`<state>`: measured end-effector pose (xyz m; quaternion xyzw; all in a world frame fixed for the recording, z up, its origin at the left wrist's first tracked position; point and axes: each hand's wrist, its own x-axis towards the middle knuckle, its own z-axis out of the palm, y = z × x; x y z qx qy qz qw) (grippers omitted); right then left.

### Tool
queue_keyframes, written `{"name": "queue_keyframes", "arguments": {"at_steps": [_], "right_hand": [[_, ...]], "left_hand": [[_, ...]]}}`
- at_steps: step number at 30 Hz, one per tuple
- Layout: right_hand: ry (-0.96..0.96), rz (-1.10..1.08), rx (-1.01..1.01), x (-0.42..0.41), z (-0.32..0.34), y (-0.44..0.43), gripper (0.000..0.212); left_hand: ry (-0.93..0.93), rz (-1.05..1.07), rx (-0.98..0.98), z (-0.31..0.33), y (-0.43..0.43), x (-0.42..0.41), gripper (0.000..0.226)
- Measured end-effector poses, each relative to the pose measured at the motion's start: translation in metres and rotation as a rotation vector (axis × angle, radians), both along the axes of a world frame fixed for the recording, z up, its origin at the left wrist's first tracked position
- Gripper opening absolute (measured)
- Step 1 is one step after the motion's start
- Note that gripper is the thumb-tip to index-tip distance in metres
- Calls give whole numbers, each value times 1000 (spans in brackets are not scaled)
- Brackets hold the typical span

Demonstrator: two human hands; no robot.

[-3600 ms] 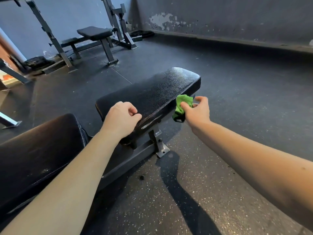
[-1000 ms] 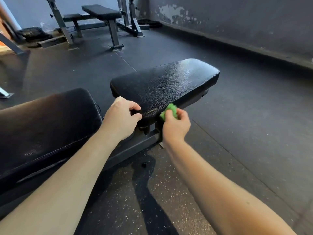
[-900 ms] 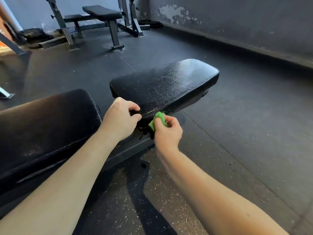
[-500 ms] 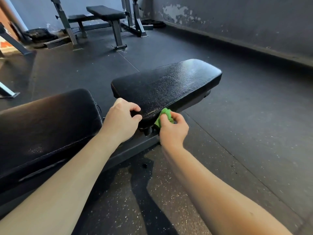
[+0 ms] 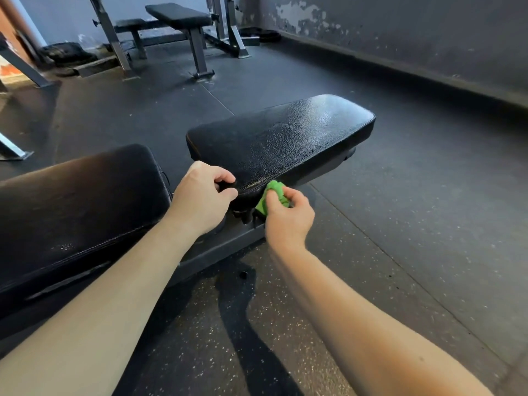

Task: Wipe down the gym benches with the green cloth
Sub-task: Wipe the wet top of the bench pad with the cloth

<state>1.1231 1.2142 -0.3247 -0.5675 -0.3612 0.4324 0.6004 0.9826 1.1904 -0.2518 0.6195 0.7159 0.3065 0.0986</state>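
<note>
Okay, occlusion first: the right hand (image 5: 288, 221) covers most of the green cloth (image 5: 272, 195). Only a bunched wad shows above the thumb and knuckles, bright green and crumpled, weave too fine to resolve. Thumb and curled fingers pinch it. The cloth is pressed against the near side edge of the seat pad (image 5: 285, 138), just under the top seam, close to the near corner.

The left hand (image 5: 200, 204) is curled round that corner, fingertips tucked out of sight.

Seat pad is black textured vinyl, glossy on top, with a pale scuff line along the near seam. Back pad (image 5: 77, 201) sits just left of it across a narrow gap, cropped by the left edge. Bench frame (image 5: 217, 251) below is in shadow; the bracket under the seat can't be made out. Both forearms run off the bottom edge.

Far back is a flat bench (image 5: 177, 14) on grey steel legs, inside a rack (image 5: 110, 35) whose uprights are cut off at the top. Dark lumps (image 5: 257, 34) by the wall (image 5: 414, 32), can't tell what. Orange patch (image 5: 7, 71) at the left edge is cropped and unreadable. Floor (image 5: 400, 224) is black rubber, pale-flecked; the wall's paint is peeling.
</note>
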Motion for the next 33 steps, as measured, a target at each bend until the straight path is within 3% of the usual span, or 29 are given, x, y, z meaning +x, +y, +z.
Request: {"name": "queue_keyframes", "arguments": {"at_steps": [3, 10, 17, 22, 28, 33], "right_hand": [[-13, 97, 3, -1, -2, -8, 11], [199, -170, 48, 18, 29, 22, 8], [74, 87, 51, -16, 7, -22, 8], [326, -145, 66, 29, 36, 32, 12], [237, -133, 43, -12, 13, 12, 26], [139, 36, 51, -31, 1, -27, 17]], "left_hand": [[-1, -5, -5, 2, 0, -1, 20], [-49, -29, -3, 3, -3, -4, 19], [-70, -17, 17, 4, -1, -5, 16], [-92, 0, 23, 3, -3, -4, 15], [-234, 47, 48, -1, -3, -1, 17], [-305, 109, 25, 2, -2, -5, 29]]}}
